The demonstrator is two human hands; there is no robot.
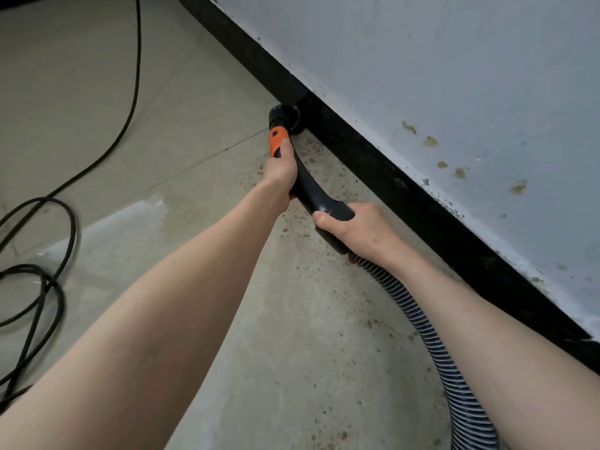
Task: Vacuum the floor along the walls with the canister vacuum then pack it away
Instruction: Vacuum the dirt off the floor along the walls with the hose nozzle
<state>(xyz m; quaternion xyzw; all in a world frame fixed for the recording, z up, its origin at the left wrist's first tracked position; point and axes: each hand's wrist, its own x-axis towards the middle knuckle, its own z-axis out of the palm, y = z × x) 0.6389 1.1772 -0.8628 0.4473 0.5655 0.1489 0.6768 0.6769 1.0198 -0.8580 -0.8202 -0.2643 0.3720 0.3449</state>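
- We see the vacuum's curved black handle tube (305,186) low over the floor (194,92), right beside the black skirting board (373,160) at the foot of the wall (422,60).
- Its long axis runs roughly parallel to the skirting, from our nearer hand up and away to the nozzle.
- The round black nozzle (285,116) points away from us and sits at the joint where floor meets skirting, touching or all but touching the board; we cannot tell which.
- An orange collar (277,140) joins nozzle and tube.
- Our left hand (281,172) is clenched round the tube just behind the orange collar, thumb lying along the top.
- Our right hand (354,227) is wrapped round the wider rear end of the handle, thumb across its upper face.
- From under the right hand the ribbed grey hose (431,342) curves back toward us, along the floor near the skirting, and leaves the view at the bottom edge.
- Dark specks of dirt (311,254) lie scattered over the floor beside the tube and along the skirting.
- A black power cord (130,102) snakes over the floor well to the left, ending in loose loops at the left edge.
- The pale wall carries several brownish stains (461,172) above the skirting.
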